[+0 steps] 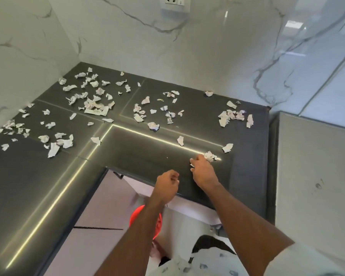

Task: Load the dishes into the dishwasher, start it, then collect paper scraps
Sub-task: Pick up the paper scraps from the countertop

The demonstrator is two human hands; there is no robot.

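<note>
Dark L-shaped countertop (247, 136) in corner of marble-veined walls (127, 46), wall socket (174, 2) above. Torn paper scraps (92, 104) strewn across most of counter, thickest toward back left. Right hand (202, 170) at near edge, fingers pinching crumpled scrap (210, 156), smaller bits tucked against palm. Left hand (167, 185) curled just beside it; whether it holds anything, cannot tell. Red bin (145, 218) below counter edge. Risk: overfilled right grip sheds bits onto floor; far-corner scraps demand long reach, easily missed.
</note>
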